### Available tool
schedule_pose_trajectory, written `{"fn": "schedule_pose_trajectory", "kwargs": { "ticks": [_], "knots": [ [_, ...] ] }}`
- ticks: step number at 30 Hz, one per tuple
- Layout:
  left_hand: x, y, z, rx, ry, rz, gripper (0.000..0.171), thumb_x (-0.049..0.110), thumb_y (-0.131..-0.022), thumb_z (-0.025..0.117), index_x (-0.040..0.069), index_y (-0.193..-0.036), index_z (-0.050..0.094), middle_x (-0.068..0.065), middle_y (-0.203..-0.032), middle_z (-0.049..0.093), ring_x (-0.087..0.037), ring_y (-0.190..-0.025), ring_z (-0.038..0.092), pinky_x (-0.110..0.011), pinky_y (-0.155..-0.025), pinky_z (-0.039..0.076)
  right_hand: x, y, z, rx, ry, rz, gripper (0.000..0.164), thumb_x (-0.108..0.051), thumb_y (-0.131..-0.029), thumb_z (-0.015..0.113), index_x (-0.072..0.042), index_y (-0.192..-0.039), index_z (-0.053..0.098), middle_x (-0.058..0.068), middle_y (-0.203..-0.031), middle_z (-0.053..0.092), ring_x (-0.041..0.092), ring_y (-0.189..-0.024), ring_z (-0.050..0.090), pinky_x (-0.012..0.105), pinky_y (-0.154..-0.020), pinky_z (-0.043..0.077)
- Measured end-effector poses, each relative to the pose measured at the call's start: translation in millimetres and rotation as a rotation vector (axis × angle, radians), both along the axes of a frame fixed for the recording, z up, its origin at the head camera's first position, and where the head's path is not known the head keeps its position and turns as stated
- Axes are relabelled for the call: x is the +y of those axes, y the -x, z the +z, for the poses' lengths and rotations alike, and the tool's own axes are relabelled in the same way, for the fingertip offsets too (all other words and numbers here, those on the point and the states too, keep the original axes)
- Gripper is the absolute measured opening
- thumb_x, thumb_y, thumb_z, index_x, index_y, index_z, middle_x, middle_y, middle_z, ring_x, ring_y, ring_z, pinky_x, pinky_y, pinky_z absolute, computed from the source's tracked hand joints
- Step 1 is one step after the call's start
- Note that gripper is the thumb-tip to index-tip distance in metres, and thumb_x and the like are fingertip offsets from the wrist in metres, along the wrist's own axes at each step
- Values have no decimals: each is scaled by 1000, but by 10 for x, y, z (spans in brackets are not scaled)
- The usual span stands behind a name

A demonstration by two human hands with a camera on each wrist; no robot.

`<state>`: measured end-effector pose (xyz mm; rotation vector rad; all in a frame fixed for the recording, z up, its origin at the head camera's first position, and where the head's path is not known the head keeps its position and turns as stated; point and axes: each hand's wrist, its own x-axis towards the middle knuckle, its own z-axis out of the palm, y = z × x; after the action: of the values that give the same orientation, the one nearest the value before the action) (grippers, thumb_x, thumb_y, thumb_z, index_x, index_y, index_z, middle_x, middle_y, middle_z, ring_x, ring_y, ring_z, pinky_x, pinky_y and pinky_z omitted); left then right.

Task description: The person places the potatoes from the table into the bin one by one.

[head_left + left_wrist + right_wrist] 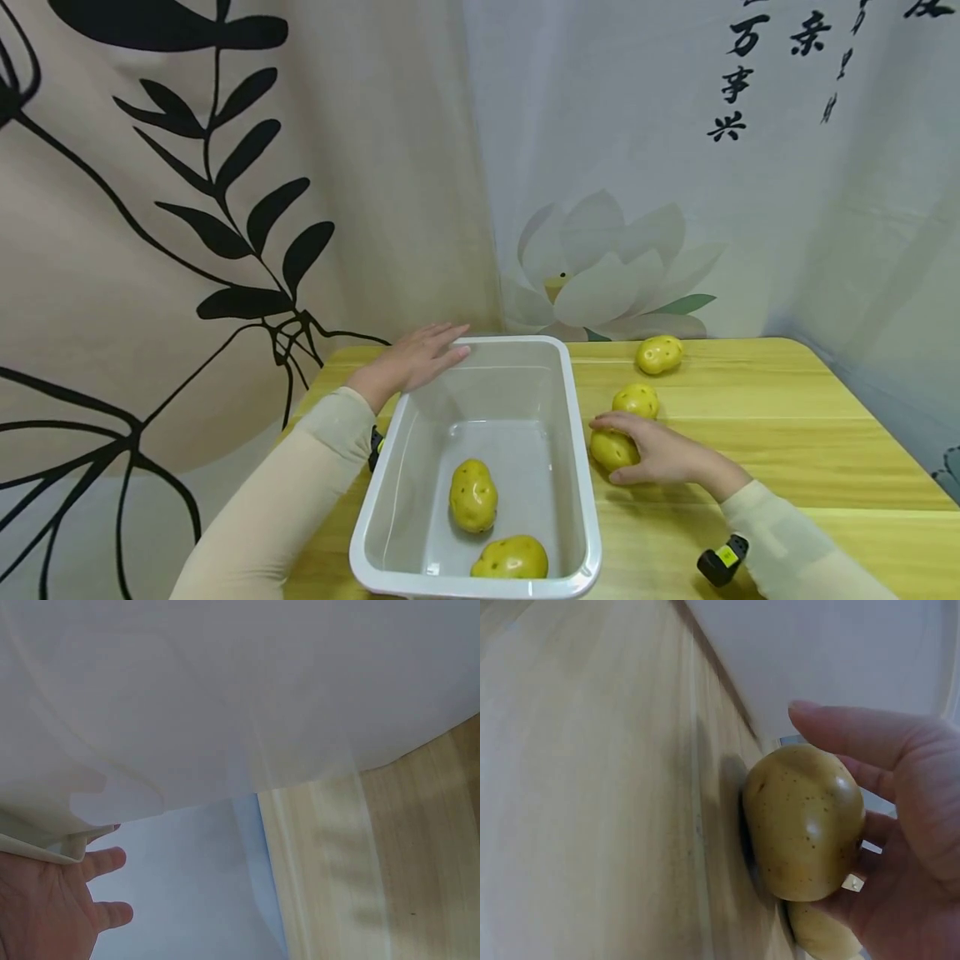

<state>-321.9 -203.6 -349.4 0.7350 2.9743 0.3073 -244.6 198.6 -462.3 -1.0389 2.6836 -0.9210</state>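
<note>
A white plastic basin stands on the wooden table with two yellow potatoes inside, one potato in the middle and another potato at the near end. My left hand rests on the basin's far left rim, its fingers extended; the left wrist view shows the hand against that rim. To the right of the basin, my right hand curls its fingers and thumb around a potato lying on the table. Just behind it sits another potato, close to the fingers.
One more potato lies near the table's back edge. The wooden table extends to the right of the basin. A printed curtain hangs behind the table. Black wrist cameras, such as the right one, are strapped to both wrists.
</note>
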Motion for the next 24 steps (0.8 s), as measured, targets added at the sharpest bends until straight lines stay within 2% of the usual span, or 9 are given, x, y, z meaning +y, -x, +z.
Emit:
{"fn": "schedule_pose_trajectory", "kwargs": {
  "ticks": [8, 13, 19, 24],
  "knots": [
    [14, -17, -4, -13, 7, 8, 69, 67, -96, 23, 30, -154, 22, -4, -159, 19, -28, -146, 13, -54, -114, 12, -57, 4, -85, -21, -10, 1, 78, -34, -78, 80, -10, -142, 43, 10, -141, 46, 34, -128, 43, 58, -103, 34],
    [14, -23, -5, -13, 6, 12, 69, 68, -96, 22, 31, -154, 21, -4, -159, 19, -28, -146, 13, -54, -114, 12, -103, 10, -139, 2, -31, -17, 83, -31, -76, 82, -8, -144, 41, 10, -141, 46, 31, -127, 44, 54, -104, 35],
    [7, -7, -5, -1, -4, 13, 69, 68, -96, 23, 31, -154, 22, -4, -159, 20, -28, -145, 15, -54, -114, 13, -153, 22, -194, 43, -39, -93, 91, -36, -73, 84, -6, -146, 39, 12, -142, 47, 32, -128, 45, 53, -103, 37],
    [4, 13, -4, 4, 6, 4, 69, 68, -95, 22, 31, -154, 22, -4, -158, 21, -28, -145, 15, -54, -114, 14, -177, 47, -233, 58, -54, -167, 90, -41, -68, 86, -10, -141, 45, 8, -135, 53, 27, -121, 52, 50, -99, 42]
  ]
}}
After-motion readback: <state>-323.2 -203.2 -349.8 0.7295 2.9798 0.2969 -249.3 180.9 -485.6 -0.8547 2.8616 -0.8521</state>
